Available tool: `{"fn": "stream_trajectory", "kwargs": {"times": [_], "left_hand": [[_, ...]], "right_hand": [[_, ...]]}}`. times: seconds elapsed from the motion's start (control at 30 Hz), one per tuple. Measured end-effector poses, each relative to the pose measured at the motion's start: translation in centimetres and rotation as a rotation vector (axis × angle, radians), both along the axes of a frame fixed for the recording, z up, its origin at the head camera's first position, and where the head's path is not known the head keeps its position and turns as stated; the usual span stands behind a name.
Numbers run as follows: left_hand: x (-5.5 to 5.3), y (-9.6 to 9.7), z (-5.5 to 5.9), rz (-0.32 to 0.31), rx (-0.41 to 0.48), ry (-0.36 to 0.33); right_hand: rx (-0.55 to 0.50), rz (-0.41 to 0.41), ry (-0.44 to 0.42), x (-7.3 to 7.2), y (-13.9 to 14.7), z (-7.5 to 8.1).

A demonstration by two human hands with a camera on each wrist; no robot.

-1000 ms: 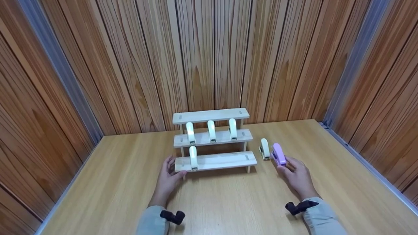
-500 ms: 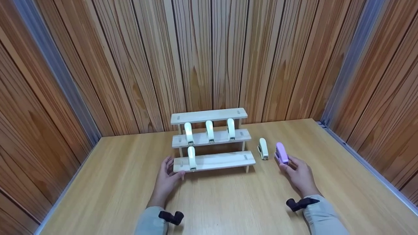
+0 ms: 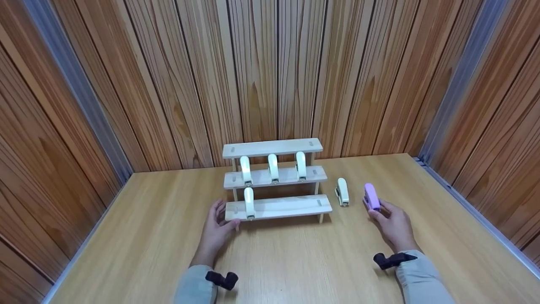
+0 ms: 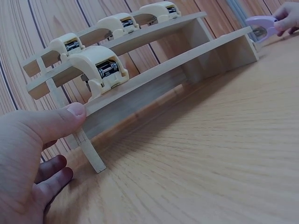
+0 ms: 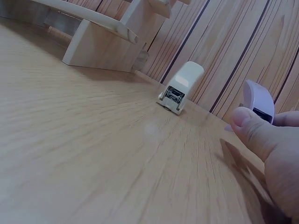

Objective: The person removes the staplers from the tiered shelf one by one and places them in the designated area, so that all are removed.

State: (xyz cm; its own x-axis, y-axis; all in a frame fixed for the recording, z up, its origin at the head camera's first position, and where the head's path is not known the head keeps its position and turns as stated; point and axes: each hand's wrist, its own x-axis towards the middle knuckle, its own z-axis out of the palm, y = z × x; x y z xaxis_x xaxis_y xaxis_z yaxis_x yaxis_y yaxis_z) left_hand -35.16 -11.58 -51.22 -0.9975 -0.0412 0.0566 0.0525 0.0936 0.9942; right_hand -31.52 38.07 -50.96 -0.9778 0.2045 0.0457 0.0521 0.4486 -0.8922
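- Purple stapler: one; at the right of the table. Arched lilac body, dark inner part showing in the right wrist view; contact with the table could not be told.
- Right hand: pinched the purple stapler's near end, probably for a light grip; well apart from the left.
- Left hand: held the left end of the lowest shelf, thumb at its near edge, presumably steadying the rack.
- Pale staplers: three on the middle shelf, one at left on the lowest; spaced apart, seemingly for order.
- Lone pale stapler: stood between rack and purple stapler, touching neither.
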Motion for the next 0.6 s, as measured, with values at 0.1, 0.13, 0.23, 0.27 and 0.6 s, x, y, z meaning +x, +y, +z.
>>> {"fn": "stream_trajectory", "kwargs": {"times": [0.1, 0.13, 0.23, 0.27, 0.6], "left_hand": [[-0.2, 0.1, 0.3, 0.008, -0.005, -0.005], [-0.1, 0.1, 0.3, 0.012, -0.006, -0.007], [-0.2, 0.3, 0.5, 0.009, -0.002, 0.014], [-0.1, 0.3, 0.5, 0.007, -0.001, 0.015], [-0.1, 0.0, 0.2, 0.009, -0.010, 0.005]], "right_hand": [[0.025, -0.001, -0.013, -0.5, 0.1, 0.3], [0.041, -0.003, -0.014, -0.6, 0.1, 0.3], [0.165, -0.022, 0.020, -0.9, 0.3, 0.3], [0.198, -0.030, 0.030, -1.0, 0.3, 0.3], [0.296, -0.065, 0.021, -2.2, 0.4, -0.2]]}}
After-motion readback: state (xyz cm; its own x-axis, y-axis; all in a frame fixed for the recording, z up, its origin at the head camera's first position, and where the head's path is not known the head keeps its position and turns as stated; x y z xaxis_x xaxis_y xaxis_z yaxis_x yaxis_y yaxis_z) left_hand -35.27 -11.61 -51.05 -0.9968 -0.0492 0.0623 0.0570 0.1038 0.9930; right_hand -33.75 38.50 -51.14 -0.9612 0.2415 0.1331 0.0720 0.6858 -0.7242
